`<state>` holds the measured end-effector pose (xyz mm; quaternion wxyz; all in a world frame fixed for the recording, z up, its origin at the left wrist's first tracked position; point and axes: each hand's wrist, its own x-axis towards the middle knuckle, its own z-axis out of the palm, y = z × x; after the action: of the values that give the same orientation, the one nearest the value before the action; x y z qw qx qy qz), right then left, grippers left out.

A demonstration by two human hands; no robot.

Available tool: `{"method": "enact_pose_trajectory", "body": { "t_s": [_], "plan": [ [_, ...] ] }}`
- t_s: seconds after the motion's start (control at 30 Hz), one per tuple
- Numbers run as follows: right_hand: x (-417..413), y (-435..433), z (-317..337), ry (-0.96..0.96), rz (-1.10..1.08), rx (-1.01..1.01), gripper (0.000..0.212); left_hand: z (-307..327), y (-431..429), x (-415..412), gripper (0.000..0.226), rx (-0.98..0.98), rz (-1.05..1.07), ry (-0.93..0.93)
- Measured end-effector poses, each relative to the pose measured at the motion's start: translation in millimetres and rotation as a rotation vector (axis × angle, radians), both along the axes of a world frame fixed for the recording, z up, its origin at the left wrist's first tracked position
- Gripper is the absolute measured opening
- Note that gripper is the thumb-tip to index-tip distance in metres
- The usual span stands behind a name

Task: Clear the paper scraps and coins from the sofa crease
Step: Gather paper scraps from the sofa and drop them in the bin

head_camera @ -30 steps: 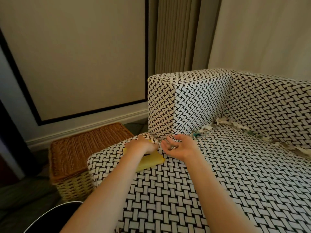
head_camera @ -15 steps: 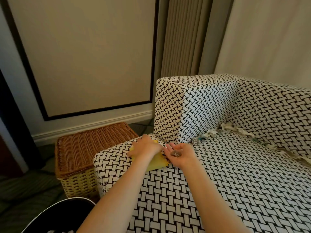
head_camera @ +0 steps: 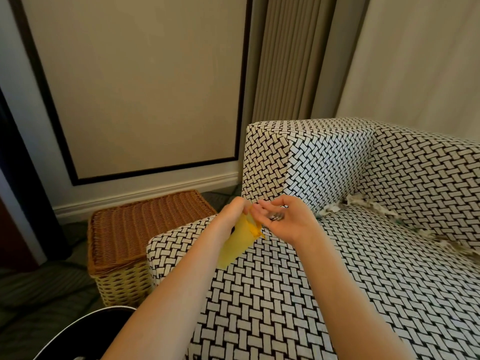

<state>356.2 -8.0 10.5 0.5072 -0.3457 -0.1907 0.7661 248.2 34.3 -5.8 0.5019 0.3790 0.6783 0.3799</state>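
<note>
The left hand (head_camera: 232, 212) grip pinches a yellow envelope (head_camera: 237, 244) over the sofa (head_camera: 259, 307) seat's front-left corner. The right hand (head_camera: 289, 223) grip loosely cups coins (head_camera: 275, 217), which could spill past its mouth.

Coins (head_camera: 276, 217) sit in the right hand (head_camera: 291, 226); paper scraps (head_camera: 362, 200) line the sofa crease (head_camera: 405, 222).
</note>
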Motion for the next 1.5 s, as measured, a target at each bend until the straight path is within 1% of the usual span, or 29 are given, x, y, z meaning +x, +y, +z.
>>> {"method": "enact_pose_trajectory", "body": {
  "t_s": [0.03,0.1,0.13,0.17,0.2,0.3,0.4,0.47,0.53,0.57,0.6,0.63,0.67,0.7,0.73,0.77,0.8,0.83,0.87,0.9,0.93,1.0,1.07,1.13,1.27,1.33,1.4,1.43,1.5],
  "plan": [
    [0,0,1,-0.057,0.031,0.002,0.020,2,2,0,0.040,-0.060,0.090,-0.112],
    [0,2,4,-0.165,0.105,0.019,0.025,5,-8,1,0.034,-0.039,0.042,-0.093],
    [0,3,6,-0.209,0.154,0.030,0.030,5,-15,0,0.022,-0.008,0.012,-0.123],
    [0,5,8,-0.244,0.207,0.038,0.038,4,-22,-3,0.008,0.031,-0.014,-0.071],
    [0,6,10,-0.263,0.258,0.043,0.048,-1,-24,-5,0.004,0.021,-0.014,-0.054],
    [-2,12,17,-0.247,0.333,0.030,0.069,-3,-25,-7,0.007,0.026,-0.024,-0.121],
    [0,18,20,-0.236,0.311,0.027,0.072,1,-23,-8,0.006,0.015,-0.007,-0.122],
    [3,17,24,-0.232,0.316,0.023,0.069,-6,-16,-11,0.013,0.013,-0.025,-0.066],
    [7,16,26,-0.261,0.331,0.053,0.065,-6,-14,-11,0.011,0.000,-0.042,-0.024],
    [8,17,25,-0.320,0.321,0.087,0.062,-1,-13,-9,0.008,-0.014,-0.043,0.000],
    [11,21,22,-0.432,0.301,0.133,0.056,2,-11,-7,0.015,-0.008,-0.038,0.017],
    [12,29,16,-0.622,0.263,0.193,0.048,2,-6,-5,0.029,-0.047,-0.034,0.025],
    [12,36,8,-0.885,0.226,0.270,0.040,3,-3,-3,0.037,-0.065,-0.018,0.089],
    [9,42,-2,-1.143,0.219,0.346,0.032,1,-5,-4,0.038,-0.056,-0.038,0.163],
    [3,47,-14,-1.331,0.245,0.414,0.026,1,-7,-5,0.033,-0.072,-0.095,0.228],
    [-3,51,-29,-1.443,0.282,0.455,0.022,-5,-8,-7,0.030,-0.075,-0.166,0.301],
    [-10,56,-46,-1.501,0.335,0.507,0.021,-9,-11,-9,0.038,-0.085,-0.234,0.383],
    [-16,60,-61,-1.533,0.391,0.566,0.023,-15,-9,-13,0.058,-0.104,-0.294,0.449],
    [-20,63,-71,-1.586,0.452,0.630,0.028,-22,-10,-15,0.076,-0.127,-0.314,0.484],
    [-25,64,-76,-1.644,0.516,0.678,0.032,-25,-6,-13,0.086,-0.151,-0.305,0.521],
    [-27,70,-77,-1.697,0.573,0.698,0.035,-29,-4,-12,0.092,-0.165,-0.279,0.555],
    [-32,81,-69,-1.723,0.675,0.637,0.039,-35,1,-12,0.094,-0.175,-0.208,0.571],
    [-36,90,-64,-1.724,0.764,0.622,0.039,-39,3,-11,0.090,-0.151,-0.129,0.589],
    [-36,91,-64,-1.746,0.788,0.640,0.039,-41,2,-10,0.085,-0.134,-0.096,0.625],
    [-29,84,-64,-1.896,0.786,0.645,0.033,-39,-9,-3,0.075,-0.055,-0.084,0.793],
    [-21,78,-60,-1.921,0.796,0.702,0.030,-36,-10,-1,0.058,0.156,-0.121,0.877],
    [-8,69,-58,-1.905,0.813,0.772,0.031,-30,-12,6,0.034,0.394,-0.213,0.814],
    [0,66,-58,-1.877,0.806,0.800,0.029,-25,-13,11,0.023,0.472,-0.294,0.765],
    [17,60,-59,-1.828,0.760,0.841,0.024,-19,-17,23,0.016,0.549,-0.434,0.749]
  ]
}}
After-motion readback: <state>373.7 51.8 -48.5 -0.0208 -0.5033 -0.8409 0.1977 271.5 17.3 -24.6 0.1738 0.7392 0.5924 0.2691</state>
